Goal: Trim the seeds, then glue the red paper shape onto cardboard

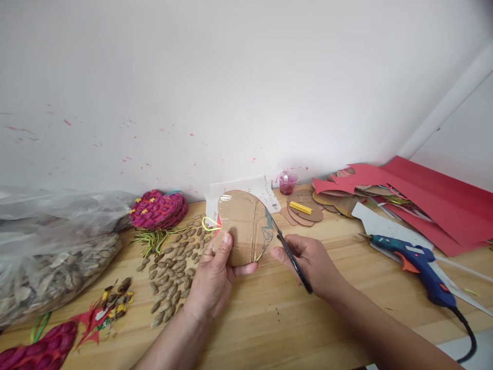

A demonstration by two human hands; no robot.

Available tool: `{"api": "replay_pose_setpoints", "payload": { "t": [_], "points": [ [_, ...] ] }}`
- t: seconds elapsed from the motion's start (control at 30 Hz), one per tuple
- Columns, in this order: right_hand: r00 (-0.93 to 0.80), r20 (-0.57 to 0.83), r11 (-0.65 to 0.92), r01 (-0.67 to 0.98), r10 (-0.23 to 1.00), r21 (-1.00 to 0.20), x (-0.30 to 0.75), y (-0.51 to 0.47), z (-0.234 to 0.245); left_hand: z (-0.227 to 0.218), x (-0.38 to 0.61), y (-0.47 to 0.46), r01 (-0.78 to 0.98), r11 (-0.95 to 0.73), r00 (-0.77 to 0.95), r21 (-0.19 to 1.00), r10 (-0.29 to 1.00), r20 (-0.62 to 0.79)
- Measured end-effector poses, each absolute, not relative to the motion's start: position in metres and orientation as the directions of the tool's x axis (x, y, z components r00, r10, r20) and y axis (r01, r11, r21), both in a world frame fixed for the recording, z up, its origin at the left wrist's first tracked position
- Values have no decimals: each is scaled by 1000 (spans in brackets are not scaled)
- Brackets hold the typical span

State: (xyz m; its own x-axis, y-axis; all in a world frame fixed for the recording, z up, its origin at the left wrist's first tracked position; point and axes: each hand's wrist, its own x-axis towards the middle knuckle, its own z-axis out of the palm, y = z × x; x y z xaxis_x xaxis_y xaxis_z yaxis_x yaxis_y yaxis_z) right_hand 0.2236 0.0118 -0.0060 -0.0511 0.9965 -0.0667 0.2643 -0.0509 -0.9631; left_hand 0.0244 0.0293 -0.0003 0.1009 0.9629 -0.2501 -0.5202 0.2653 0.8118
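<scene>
My left hand grips a rounded piece of cardboard by its lower left edge, thumb on the face toward me. Clear tape shines on the cardboard, and a grey-green print marks its right side. From its left edge sticks a yellow cord loop beside a bit of red. Black-handled scissors are in my right hand, whose fingers are closed around the handles. The scissor blades lie along the right edge of the cardboard; whether they are cutting into it I cannot tell.
Loose peanuts and a clear bag of them lie left, near magenta peanut-covered pieces. A blue glue gun with a cord rests right, before red paper. Behind stand a pink paint cup and cardboard ovals.
</scene>
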Motion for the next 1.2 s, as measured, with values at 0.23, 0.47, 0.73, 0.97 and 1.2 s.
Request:
{"api": "replay_pose_setpoints", "payload": {
  "t": [0.23, 0.47, 0.73, 0.97, 1.2],
  "points": [
    [-49, -36, -20, 280, 998, -960, 223, 12, -8, 3, 25, 30, -465, 289, 102, 836, 956, -274],
    [-57, -43, -24, 294, 997, -955, 224, 14, -6, 4, 28, 28, -445, 318, 98, 837, 946, -308],
    [-63, -56, -39, 252, 996, -967, 226, 13, -9, 4, 28, 29, -443, 316, 88, 839, 947, -310],
    [-49, -75, -60, 255, 996, -965, 226, 13, -5, 0, 22, 34, -401, 305, 108, 864, 952, -285],
    [-52, -36, -17, 318, 998, -948, 228, 15, -3, -3, 12, 39, -309, 301, 177, 902, 950, -256]
  ]
}}
